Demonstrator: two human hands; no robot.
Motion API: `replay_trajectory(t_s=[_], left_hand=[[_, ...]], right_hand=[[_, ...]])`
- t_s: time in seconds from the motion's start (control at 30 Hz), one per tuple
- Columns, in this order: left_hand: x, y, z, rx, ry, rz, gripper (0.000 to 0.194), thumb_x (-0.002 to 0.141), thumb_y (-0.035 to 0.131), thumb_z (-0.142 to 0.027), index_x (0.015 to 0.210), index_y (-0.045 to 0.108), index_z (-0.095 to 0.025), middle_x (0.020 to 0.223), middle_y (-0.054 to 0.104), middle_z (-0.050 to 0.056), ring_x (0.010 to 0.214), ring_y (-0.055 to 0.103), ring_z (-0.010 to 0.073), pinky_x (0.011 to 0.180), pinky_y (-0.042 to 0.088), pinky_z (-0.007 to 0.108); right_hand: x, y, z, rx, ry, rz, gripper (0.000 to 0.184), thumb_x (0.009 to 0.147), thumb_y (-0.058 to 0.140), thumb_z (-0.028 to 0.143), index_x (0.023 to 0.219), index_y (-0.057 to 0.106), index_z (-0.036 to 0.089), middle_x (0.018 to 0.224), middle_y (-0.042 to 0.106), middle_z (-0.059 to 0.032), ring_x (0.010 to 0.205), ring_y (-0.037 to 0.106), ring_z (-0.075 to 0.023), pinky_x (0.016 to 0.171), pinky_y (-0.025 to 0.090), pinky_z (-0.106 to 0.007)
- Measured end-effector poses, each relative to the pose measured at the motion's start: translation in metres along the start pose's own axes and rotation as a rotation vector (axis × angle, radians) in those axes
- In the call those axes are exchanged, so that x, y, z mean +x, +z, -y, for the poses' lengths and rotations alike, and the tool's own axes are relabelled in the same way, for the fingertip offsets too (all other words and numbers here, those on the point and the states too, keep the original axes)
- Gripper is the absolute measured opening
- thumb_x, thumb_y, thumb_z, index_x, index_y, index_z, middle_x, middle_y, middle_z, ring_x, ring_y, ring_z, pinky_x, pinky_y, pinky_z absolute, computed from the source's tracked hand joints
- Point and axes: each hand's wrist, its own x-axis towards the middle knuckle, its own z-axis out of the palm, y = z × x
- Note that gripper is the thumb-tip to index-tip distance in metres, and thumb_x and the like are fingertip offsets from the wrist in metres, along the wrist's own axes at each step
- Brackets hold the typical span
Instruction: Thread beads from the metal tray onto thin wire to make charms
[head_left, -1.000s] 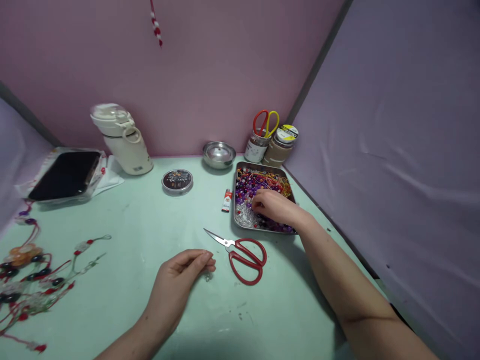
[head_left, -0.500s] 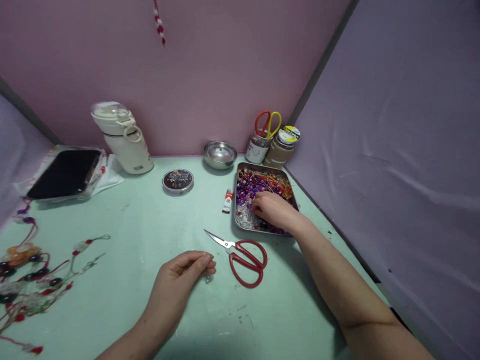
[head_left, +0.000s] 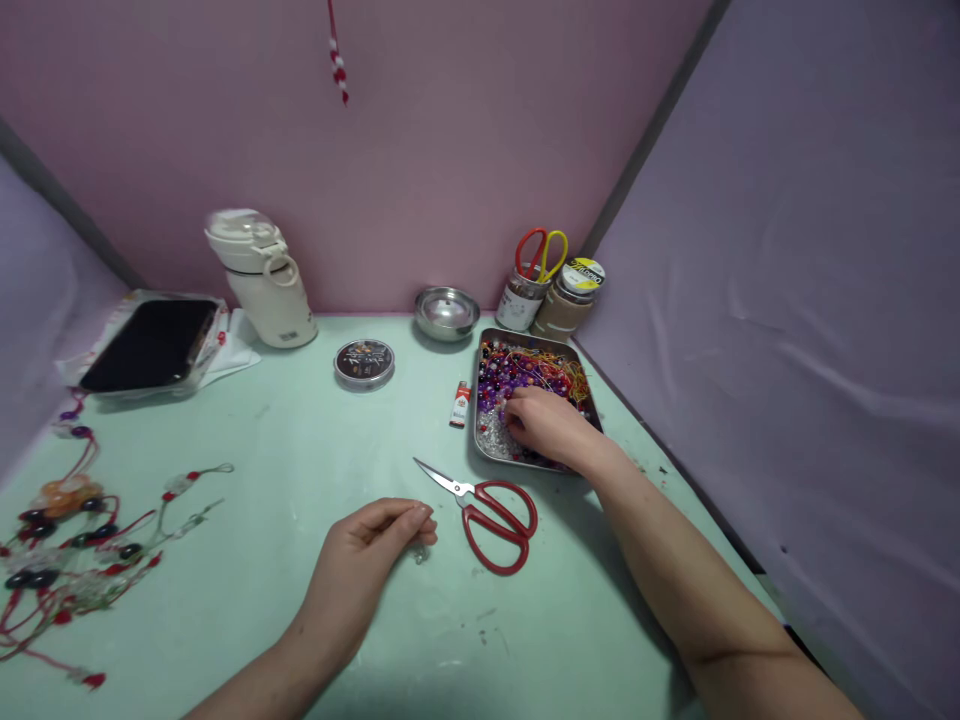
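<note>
My left hand (head_left: 382, 550) is closed in a pinch above the table, with a few small clear beads (head_left: 420, 554) showing just below its fingertips. Any thread through them is too fine to see. My right hand (head_left: 544, 425) reaches into a metal tray (head_left: 477, 400), its bent fingers down among the clear beads (head_left: 495, 437) at the near left part. The fingertips are hidden, so what they hold does not show. Purple, red and dark beads (head_left: 506, 375) fill the tray's middle. Between my hands lie red-handled scissors (head_left: 480, 505), slightly apart, tips pointing left.
A lighter (head_left: 460, 404) lies beside the tray. Behind stand a steel bowl (head_left: 447, 315), a round flat case (head_left: 364, 364), a white bottle (head_left: 270, 290) and two jars, one holding scissors (head_left: 521, 295). Beaded cords (head_left: 82, 550) and a black phone-like slab (head_left: 150, 345) occupy the left.
The whole view has shifted slightly, so things appear a little farther right. My left hand keeps its pinch, and my right hand stays in the tray with barely any movement.
</note>
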Motion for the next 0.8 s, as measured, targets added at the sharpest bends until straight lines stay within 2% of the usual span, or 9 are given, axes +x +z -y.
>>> replay_trajectory(t_s=[0.13, 0.33, 0.47, 0.63, 0.8], left_hand=[[-0.002, 0.002, -0.002, -0.004, 0.035, 0.006, 0.024, 0.073, 0.07, -0.039, 0.08, 0.071, -0.016, 0.08, 0.072, 0.007, 0.078, 0.065, 0.0194, 0.076, 0.051, 0.031], [-0.004, 0.006, -0.006, -0.092, 0.05, 0.021, 0.023, 0.071, 0.072, -0.038, 0.077, 0.071, -0.015, 0.072, 0.07, 0.007, 0.074, 0.065, 0.0182, 0.075, 0.051, 0.03], [-0.005, 0.006, -0.005, -0.142, 0.049, 0.023, 0.026, 0.07, 0.072, -0.039, 0.077, 0.071, -0.014, 0.073, 0.07, 0.007, 0.072, 0.065, 0.0181, 0.077, 0.051, 0.033], [-0.004, 0.006, -0.005, -0.174, 0.066, 0.038, 0.027, 0.069, 0.072, -0.04, 0.077, 0.071, -0.014, 0.074, 0.07, 0.007, 0.071, 0.064, 0.0175, 0.078, 0.051, 0.034], [-0.005, 0.005, -0.006, -0.181, 0.079, 0.055, 0.027, 0.071, 0.071, -0.04, 0.078, 0.07, -0.014, 0.073, 0.069, 0.007, 0.071, 0.064, 0.0176, 0.079, 0.051, 0.035]], right_hand=[[-0.006, -0.01, 0.006, 0.103, 0.005, -0.128, 0.01, 0.076, 0.049, 0.011, 0.076, 0.057, 0.017, 0.077, 0.057, -0.0052, 0.072, 0.05, -0.0165, 0.061, 0.031, -0.027], [-0.017, -0.022, 0.027, 0.44, -0.113, -0.241, 0.012, 0.079, 0.05, 0.012, 0.08, 0.06, 0.019, 0.079, 0.061, -0.0024, 0.07, 0.052, -0.0145, 0.066, 0.038, -0.027], [-0.022, -0.024, 0.047, 0.809, -0.15, -0.134, 0.009, 0.081, 0.057, 0.021, 0.08, 0.066, 0.02, 0.08, 0.066, -0.0025, 0.072, 0.057, -0.0149, 0.066, 0.043, -0.028], [-0.019, -0.01, 0.065, 1.318, -0.04, 0.126, 0.011, 0.072, 0.07, 0.029, 0.078, 0.07, 0.019, 0.073, 0.068, -0.002, 0.066, 0.061, -0.0134, 0.063, 0.049, -0.027], [-0.016, 0.002, 0.07, 1.481, 0.015, 0.231, 0.017, 0.069, 0.074, 0.03, 0.081, 0.071, 0.019, 0.071, 0.069, -0.0016, 0.067, 0.063, -0.0125, 0.067, 0.051, -0.028]])
